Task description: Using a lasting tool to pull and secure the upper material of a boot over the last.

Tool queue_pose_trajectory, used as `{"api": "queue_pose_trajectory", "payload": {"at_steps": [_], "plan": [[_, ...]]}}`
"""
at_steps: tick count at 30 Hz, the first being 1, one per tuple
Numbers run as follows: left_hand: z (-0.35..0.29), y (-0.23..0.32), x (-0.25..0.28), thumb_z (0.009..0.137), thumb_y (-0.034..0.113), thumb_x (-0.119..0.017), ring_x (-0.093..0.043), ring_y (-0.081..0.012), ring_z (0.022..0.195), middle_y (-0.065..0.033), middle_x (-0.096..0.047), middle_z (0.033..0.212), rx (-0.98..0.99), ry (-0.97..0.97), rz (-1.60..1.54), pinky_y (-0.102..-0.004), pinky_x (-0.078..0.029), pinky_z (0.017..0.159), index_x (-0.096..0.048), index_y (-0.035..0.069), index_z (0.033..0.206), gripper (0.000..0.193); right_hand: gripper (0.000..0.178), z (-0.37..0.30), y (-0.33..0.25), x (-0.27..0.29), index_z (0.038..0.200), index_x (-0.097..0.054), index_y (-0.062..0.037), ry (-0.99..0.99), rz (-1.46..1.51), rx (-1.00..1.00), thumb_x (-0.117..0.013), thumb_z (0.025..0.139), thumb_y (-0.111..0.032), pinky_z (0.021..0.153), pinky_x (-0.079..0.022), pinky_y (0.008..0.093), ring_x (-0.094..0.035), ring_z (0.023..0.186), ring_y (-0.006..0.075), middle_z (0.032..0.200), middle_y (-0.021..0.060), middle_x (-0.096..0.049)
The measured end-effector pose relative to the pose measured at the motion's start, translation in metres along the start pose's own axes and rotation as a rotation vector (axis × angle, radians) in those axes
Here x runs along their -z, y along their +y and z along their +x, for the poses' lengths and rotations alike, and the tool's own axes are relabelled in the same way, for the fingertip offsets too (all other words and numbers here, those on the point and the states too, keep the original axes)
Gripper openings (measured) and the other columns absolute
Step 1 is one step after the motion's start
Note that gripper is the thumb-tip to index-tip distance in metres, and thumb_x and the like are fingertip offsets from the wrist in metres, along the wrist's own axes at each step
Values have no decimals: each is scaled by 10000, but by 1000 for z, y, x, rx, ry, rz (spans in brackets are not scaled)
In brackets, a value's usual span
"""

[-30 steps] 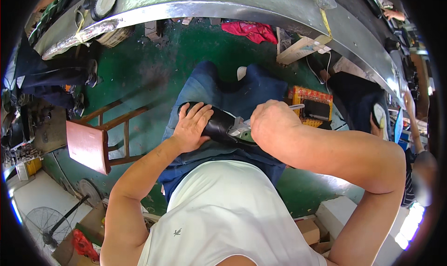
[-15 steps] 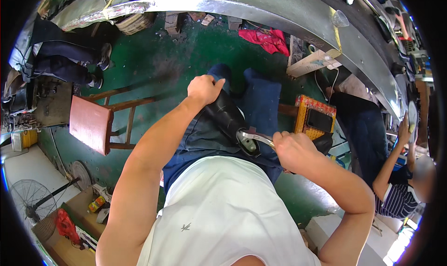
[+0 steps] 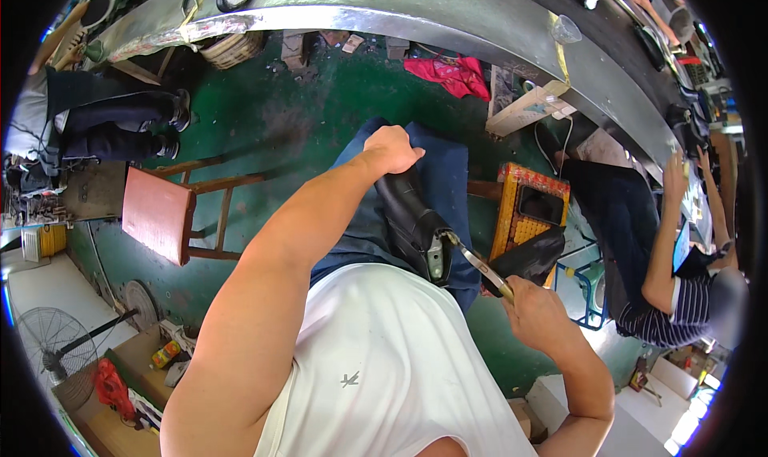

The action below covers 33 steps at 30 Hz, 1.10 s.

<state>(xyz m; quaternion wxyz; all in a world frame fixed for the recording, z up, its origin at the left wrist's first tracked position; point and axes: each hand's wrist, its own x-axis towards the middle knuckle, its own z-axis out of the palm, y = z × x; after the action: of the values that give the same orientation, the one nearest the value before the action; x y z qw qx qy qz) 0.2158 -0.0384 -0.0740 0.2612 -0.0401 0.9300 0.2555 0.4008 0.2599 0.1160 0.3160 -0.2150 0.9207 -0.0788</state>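
Left hand point(image 3: 392, 147) on the shoe point(image 3: 404, 205), right hand point(image 3: 538, 309) on the tool point(image 3: 483, 268)

Fingers of the left curl over the shoe's far end, their underside hidden; the right is clenched around the tool's handle, its tip at the shoe's opening, whether biting or not unclear. The shoe lies on the jeans point(image 3: 446, 169), opening toward the shirt point(image 3: 384, 337). With a pale block point(image 3: 435, 261) inside, it should feel stiff and fairly heavy; its glossy black surface is likely slick and easily scuffed. Best hold: palm over the far end, pressing into the lap.
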Motion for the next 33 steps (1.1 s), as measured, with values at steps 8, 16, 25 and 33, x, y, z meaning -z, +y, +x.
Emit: {"api": "queue_pose_trajectory", "payload": {"at_steps": [8, 16, 25, 33], "plan": [[10, -32, -7, 923, 529, -621, -678, -386, 1101, -209, -726, 1123, 41, 26, 75, -455, -543, 949, -754, 7, 1047, 553, 243, 25, -4, -12, 1050, -571, 8, 80, 100, 42, -657, 921, -180, 708, -534, 509, -685, 826, 412, 883, 214, -672], [14, -71, -18, 941, 528, -589, -646, -365, 1190, -192, -695, 1244, 153, 7, 34, -434, -516, 1005, -722, 22, 1178, 573, 218, 54, -9, -42, 1031, -574, -11, -136, 626, -4, -628, 938, -200, 757, -489, 521, -640, 898, 479, 928, 256, -653], [12, -61, -16, 940, 544, -578, -635, -363, 1213, -210, -677, 1271, 152, -36, 94, -447, -514, 1004, -714, 41, 1196, 581, 284, 53, -14, -30, 1120, -579, 22, 160, -9, 140, -642, 928, -178, 742, -551, 448, -690, 871, 344, 895, 180, -653], [-103, -19, -10, 900, 221, -709, -623, -355, 698, -173, -631, 744, -408, 625, -390, -473, -458, 619, -607, 22, 769, 259, 366, 69, -18, -39, 1201, -560, 40, 180, 13, 166, -660, 921, -172, 643, -550, 433, -678, 770, 338, 912, 173, -627]]}}
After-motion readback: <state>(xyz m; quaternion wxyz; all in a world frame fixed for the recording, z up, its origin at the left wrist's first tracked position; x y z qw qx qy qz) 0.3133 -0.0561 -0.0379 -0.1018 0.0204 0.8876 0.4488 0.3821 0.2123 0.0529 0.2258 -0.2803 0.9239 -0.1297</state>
